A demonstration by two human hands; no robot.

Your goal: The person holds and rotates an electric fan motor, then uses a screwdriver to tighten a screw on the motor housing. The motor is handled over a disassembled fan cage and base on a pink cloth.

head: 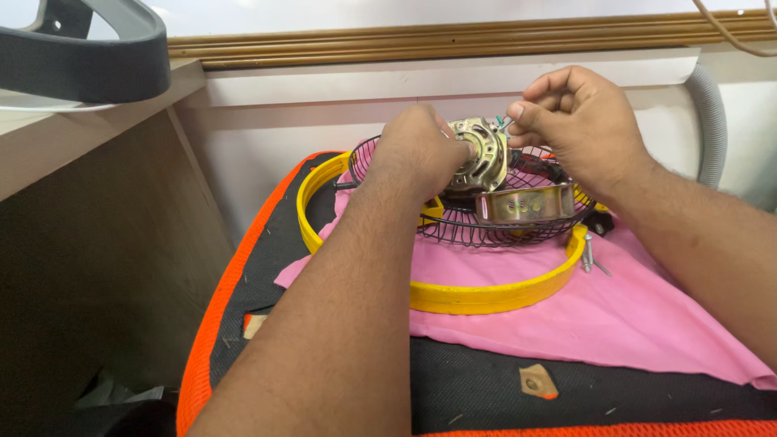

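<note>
Black mat (486, 388) with orange edge, pink cloth (631, 316), wooden cabinet (97, 259), white wall (267, 137)

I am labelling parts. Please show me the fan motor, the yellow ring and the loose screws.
fan motor (479, 154), head view, metal housing.
yellow ring (477, 297), head view, front edge.
loose screws (588, 252), head view, shafts on the cloth.

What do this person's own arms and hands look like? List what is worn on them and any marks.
Both forearms are bare up to the bottom edge of the picture: no sleeves show. The left hand and the right hand wear no gloves. No ring, watch or wristband shows on the parts in view, and no tattoos or marks can be seen. The fingernails that show are short.
</note>
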